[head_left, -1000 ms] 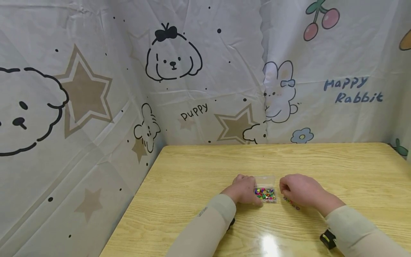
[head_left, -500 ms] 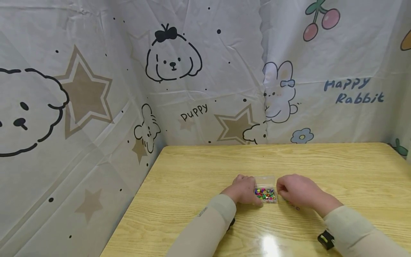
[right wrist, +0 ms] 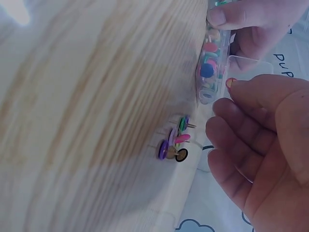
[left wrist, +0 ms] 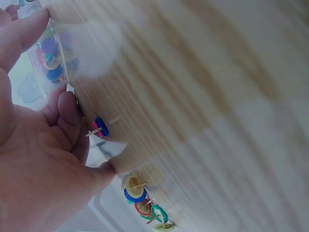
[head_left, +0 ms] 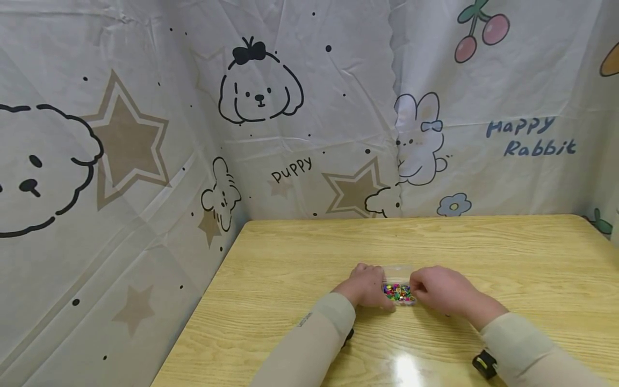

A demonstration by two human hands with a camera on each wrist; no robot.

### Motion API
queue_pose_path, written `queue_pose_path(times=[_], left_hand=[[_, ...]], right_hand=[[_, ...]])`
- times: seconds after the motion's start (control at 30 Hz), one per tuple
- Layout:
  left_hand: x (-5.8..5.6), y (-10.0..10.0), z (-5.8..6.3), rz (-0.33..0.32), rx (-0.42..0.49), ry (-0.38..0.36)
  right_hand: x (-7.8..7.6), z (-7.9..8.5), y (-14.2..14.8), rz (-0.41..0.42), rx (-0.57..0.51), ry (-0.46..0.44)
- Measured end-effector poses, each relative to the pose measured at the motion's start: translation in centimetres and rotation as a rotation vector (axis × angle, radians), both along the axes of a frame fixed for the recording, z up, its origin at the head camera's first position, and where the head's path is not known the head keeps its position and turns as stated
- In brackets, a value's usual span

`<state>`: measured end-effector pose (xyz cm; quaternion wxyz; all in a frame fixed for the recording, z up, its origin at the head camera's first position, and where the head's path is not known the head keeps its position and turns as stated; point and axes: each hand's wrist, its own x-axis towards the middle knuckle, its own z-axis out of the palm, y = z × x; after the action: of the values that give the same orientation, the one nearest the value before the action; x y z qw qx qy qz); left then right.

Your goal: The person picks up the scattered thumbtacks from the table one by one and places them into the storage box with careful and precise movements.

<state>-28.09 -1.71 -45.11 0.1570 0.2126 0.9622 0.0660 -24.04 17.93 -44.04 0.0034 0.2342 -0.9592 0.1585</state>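
A clear plastic box (head_left: 398, 273) with its lid raised lies on the table, filled with colourful thumbtacks (head_left: 398, 293). My left hand (head_left: 366, 286) grips the left end of this box, its thumb at the front wall. Between thumb and forefinger, my right hand (head_left: 446, 290) pinches a red-rimmed thumbtack (right wrist: 231, 82) right at the box's right end. Below that hand in the right wrist view, several loose thumbtacks (right wrist: 163, 150) sit on the wood. The left wrist view has more loose thumbtacks (left wrist: 135, 187) beside my left hand, including a blue one (left wrist: 101, 126).
The wood-grain table (head_left: 309, 252) reaches back to a white cloth (head_left: 290, 134) printed with cartoon animals and stars, which also hangs along the left side. A black wrist device (head_left: 485, 364) shows below the right sleeve (head_left: 522, 344).
My right hand has moved left from above the loose thumbtacks to the right end of the box. The left hand and the box have stayed in place.
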Motion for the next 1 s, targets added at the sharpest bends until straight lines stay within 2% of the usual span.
queue_pose_path(times=[0.3,0.57,0.83,1.0], left_hand=[[0.05,0.14,0.11,-0.004,-0.01,0.003],[0.19,0.11,0.25,-0.001,-0.002,0.015],[0.35,0.03,0.36,-0.022,0.006,0.052],[0.36,0.06,0.27,-0.032,0.006,0.081]], right_hand=[[0.12,-0.29,-0.41,-0.014,0.034,0.047],[0.12,-0.45,-0.56,0.01,0.058,0.095],[0.02,-0.6,-0.69,0.015,0.089,0.082],[0.12,-0.49,-0.36,-0.011,0.049,0.056]])
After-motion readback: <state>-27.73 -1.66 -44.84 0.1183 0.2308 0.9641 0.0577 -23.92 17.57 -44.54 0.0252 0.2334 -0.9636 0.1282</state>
